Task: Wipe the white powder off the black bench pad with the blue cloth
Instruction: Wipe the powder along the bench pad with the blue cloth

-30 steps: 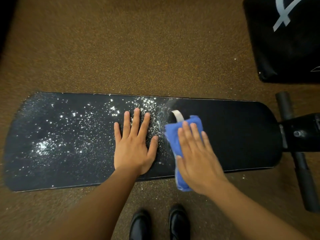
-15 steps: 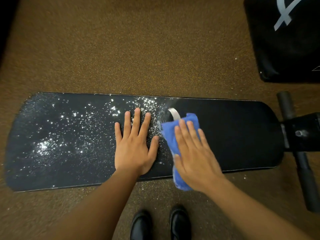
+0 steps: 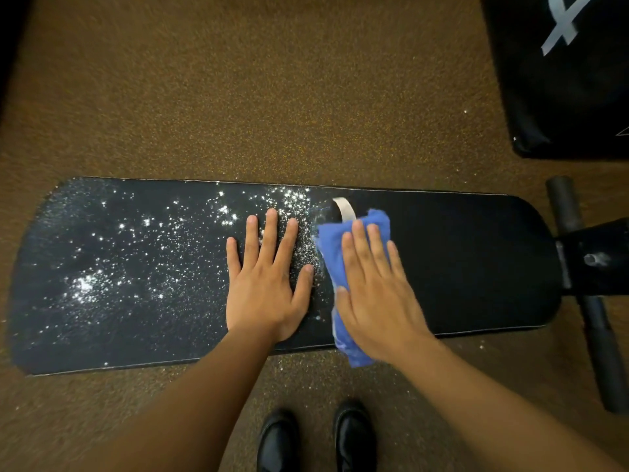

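Note:
The long black bench pad (image 3: 459, 253) lies across the middle of the view. White powder (image 3: 136, 253) speckles its left half up to about the centre; the right half looks dark and free of specks. My left hand (image 3: 265, 284) lies flat and spread on the pad at its middle, among the powder. Just to its right, my right hand (image 3: 374, 291) presses flat on the folded blue cloth (image 3: 332, 247), which pokes out beyond the fingertips and hangs over the pad's near edge. A pale tag (image 3: 343, 209) sticks out behind the cloth.
Brown speckled carpet (image 3: 272, 97) surrounds the pad, with some spilled powder by its near edge. The bench's black frame and foam roller bar (image 3: 592, 301) stand at the right end. A black padded object (image 3: 571, 80) fills the top right corner. My black shoes (image 3: 316, 437) show below.
My right hand and the blue cloth have slid slightly left and away from me, closer to my left hand. The left hand has stayed in place.

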The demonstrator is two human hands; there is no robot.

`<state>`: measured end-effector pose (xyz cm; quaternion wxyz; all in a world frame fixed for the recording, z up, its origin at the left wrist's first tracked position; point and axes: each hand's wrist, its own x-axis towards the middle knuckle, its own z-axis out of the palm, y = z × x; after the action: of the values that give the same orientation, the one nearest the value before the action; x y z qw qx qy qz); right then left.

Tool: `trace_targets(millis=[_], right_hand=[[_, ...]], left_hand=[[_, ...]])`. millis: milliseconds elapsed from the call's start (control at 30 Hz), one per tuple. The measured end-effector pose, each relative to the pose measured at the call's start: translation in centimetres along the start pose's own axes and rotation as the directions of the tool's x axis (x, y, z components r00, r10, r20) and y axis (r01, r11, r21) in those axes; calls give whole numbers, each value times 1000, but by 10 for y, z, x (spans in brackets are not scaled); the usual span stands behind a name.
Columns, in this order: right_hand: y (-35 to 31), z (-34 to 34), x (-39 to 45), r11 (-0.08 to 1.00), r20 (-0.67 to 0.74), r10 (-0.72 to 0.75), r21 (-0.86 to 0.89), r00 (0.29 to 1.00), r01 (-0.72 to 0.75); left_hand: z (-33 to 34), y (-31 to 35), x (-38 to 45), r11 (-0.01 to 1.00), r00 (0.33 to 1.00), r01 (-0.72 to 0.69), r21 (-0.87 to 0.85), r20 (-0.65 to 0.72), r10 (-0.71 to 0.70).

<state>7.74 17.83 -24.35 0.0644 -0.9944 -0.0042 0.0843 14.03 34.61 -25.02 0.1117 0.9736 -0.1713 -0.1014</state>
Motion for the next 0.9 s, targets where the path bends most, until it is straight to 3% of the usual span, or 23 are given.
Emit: trace_targets(millis=[67,133,233,333,433,500,633,733,800,900], right_hand=[[31,-2,-7,998,10,67,-10,998,-67],[52,-10,17,969,-2,246,0,969,-246],[41,-17,71,914,-9,403,48,915,-402],[4,-9,72,965,-39,264,28,964,-263],[-13,0,4,999,1,40,-3,999,-40],[6,4,-35,1000,13,-23,-19,1000,23],[64,-7,-8,970,-9,241,-31,971,-241],[52,-14,49,927,-57,373,47,926,-371],[22,-12,65,941,-74,337,36,939,-335],[-19,-2,33,988,-41,151,-4,988,-152]], left_hand=[[-1,0,0,1000,1000,2,10,2,-2],[-1,1,-1,1000,1000,8,21,10,-9],[-1,1,0,999,1000,11,32,20,-12],[0,0,1,999,1000,11,39,21,-12],[0,0,1,999,1000,5,40,25,-6],[-1,0,0,999,999,12,36,31,-13],[-3,2,-1,999,999,15,36,33,-16],[-2,2,0,999,999,18,34,28,-19],[-1,2,0,999,1000,17,40,24,-18],[1,1,0,999,1000,14,42,24,-15]])
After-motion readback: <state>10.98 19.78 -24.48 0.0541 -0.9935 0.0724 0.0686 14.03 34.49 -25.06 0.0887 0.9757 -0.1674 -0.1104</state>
